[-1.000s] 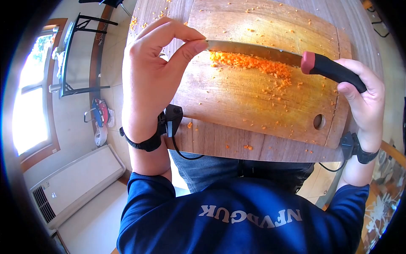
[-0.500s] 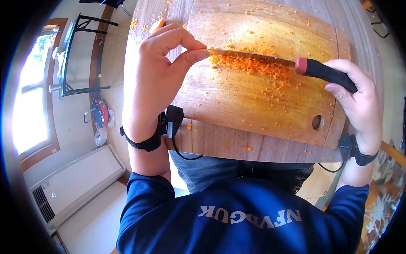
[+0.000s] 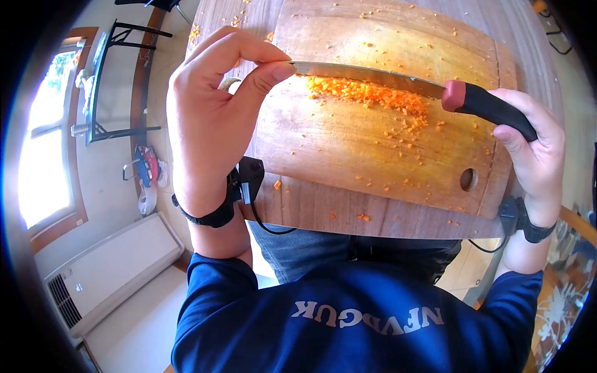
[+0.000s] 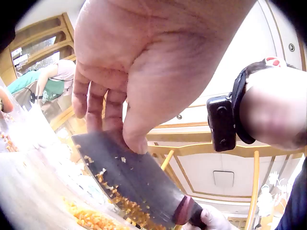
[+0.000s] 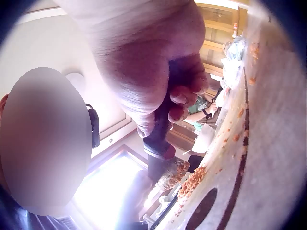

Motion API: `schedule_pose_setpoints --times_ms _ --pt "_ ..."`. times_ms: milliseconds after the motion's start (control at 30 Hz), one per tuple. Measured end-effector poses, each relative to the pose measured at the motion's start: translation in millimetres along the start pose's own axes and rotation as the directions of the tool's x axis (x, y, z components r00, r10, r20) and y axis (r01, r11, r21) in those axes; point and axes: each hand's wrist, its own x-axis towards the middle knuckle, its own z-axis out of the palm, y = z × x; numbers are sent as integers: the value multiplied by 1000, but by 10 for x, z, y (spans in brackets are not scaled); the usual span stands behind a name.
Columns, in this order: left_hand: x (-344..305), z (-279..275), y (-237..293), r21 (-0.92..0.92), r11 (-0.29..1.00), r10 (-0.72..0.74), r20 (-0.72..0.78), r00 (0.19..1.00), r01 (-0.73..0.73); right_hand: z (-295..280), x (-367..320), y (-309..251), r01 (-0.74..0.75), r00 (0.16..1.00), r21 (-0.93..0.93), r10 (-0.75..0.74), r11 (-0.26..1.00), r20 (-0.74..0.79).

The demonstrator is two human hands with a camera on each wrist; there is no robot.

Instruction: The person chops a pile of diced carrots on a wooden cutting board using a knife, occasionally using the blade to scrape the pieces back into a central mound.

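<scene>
A wide-bladed kitchen knife [image 3: 367,74] spans the far side of a strip of finely chopped carrot [image 3: 373,93] on the wooden cutting board [image 3: 360,155]. My right hand [image 3: 540,143] grips its black handle [image 3: 494,110], which has a red collar. At the other end, my left hand [image 3: 208,118] pinches the top corner of the blade between thumb and fingers. In the left wrist view, orange bits cling along the lower part of the blade [image 4: 129,167], close over more chopped carrot [image 4: 91,215]. The right wrist view shows my fingers [image 5: 180,96] wrapped round the handle.
Carrot crumbs [image 3: 364,217] lie scattered over the board and the wood-grained table [image 3: 323,193]. A hole [image 3: 469,179] pierces the board's near right corner. Another person [image 4: 48,84] is in the background of the left wrist view.
The knife came toward the body onto the carrot strip, then went back to its far side. The left hand has shifted left, now hiding an orange piece seen half a second ago.
</scene>
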Motion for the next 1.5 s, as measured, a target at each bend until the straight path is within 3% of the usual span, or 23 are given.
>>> schedule_pose_setpoints --times_ms 67,167,467,800,900,1000,1067,1200,1500 --pt "0 2 27 -30 997 -64 38 997 65 10 13 -6 -24 999 17 24 1000 23" --pt "5 -9 25 60 998 -37 124 992 29 2 43 -27 -14 996 -22 16 1000 88" --pt "-10 -3 -12 97 993 -86 211 974 66 59 44 12 -62 992 20 59 998 111" --pt "1 39 -17 80 994 -89 172 981 77 56 36 2 -50 994 -10 51 999 95" --pt "19 21 -4 120 993 -29 154 988 10 37 27 2 9 997 -31 -7 999 76" --pt "17 7 -9 39 999 19 44 999 -21 10 -9 9 -47 998 4 46 999 40" --pt "28 16 1 27 999 20 50 999 -22 4 -9 35 -69 998 69 69 995 -5" --pt "20 -4 18 59 998 0 130 991 -8 0 25 14 -64 998 26 64 998 -1" --pt "9 13 14 109 993 -69 197 978 48 59 42 58 -120 987 33 115 992 112"
